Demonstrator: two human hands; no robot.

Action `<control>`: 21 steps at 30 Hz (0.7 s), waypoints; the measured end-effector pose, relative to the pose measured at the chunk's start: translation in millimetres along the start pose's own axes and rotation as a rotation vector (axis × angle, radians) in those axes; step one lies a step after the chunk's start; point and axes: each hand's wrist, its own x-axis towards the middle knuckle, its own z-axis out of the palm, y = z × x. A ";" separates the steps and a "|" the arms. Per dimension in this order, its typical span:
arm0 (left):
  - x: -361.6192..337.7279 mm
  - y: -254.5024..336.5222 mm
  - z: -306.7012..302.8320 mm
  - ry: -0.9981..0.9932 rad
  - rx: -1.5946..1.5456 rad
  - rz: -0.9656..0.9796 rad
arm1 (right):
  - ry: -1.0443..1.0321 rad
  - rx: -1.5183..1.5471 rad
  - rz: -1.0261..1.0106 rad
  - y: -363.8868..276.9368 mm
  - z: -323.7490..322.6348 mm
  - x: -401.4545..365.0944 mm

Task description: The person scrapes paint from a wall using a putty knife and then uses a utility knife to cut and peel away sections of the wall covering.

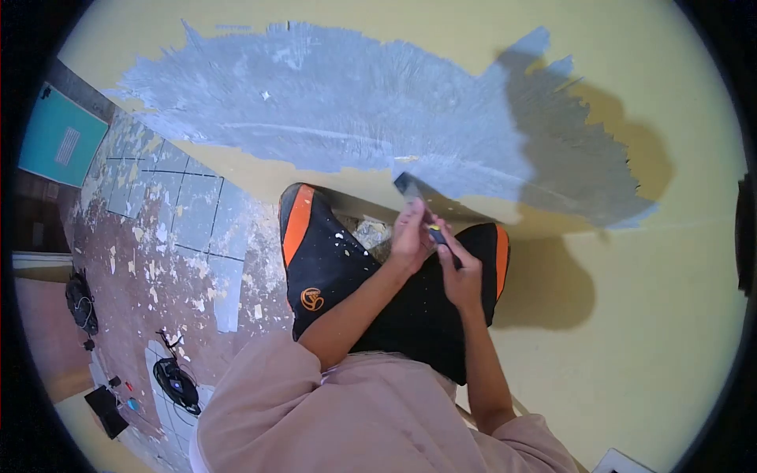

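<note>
the fingers of the right hand (464, 273) are wrapped around the dark handle of a scraper (436, 232), while those of the left hand (408, 240) are bunched against its neck, though whether it is pinched there cannot be told. the blade (404, 184) is held beyond the fingertips, near the lower edge of the grey patch (355, 94) on the yellow wall (654, 292). on the chip-strewn floor (201, 284), well apart from the hands, a black bag-like item (175, 386) and a labelled teal box-like item (49, 138) are seen, their contents hidden.
</note>
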 end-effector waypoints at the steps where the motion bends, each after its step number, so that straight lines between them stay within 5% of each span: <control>1: 0.4 2.0 -0.1 0.048 -0.021 0.051 | -0.057 -0.038 0.021 -1.9 7.4 5.3; 4: 3.1 2.8 -17.4 0.043 -0.111 0.123 | -0.067 -0.123 -0.060 -1.7 23.5 9.2; 6: 0.0 -7.4 -22.2 0.028 0.073 -0.105 | -0.063 -0.108 0.010 7.0 9.9 -0.5; 7: 2.3 -24.2 -25.0 -0.014 0.063 -0.095 | -0.032 0.063 0.069 6.0 2.7 -3.8; 11: 1.4 16.2 -10.2 0.056 -0.091 0.086 | -0.040 -0.120 -0.087 3.6 32.6 15.2; 15: -5.4 -3.0 -8.5 0.084 -0.011 -0.068 | -0.015 -0.033 -0.007 10.1 13.2 0.1; 21: 1.2 13.8 -26.3 0.100 -0.075 0.049 | -0.044 -0.069 -0.012 13.6 36.9 3.9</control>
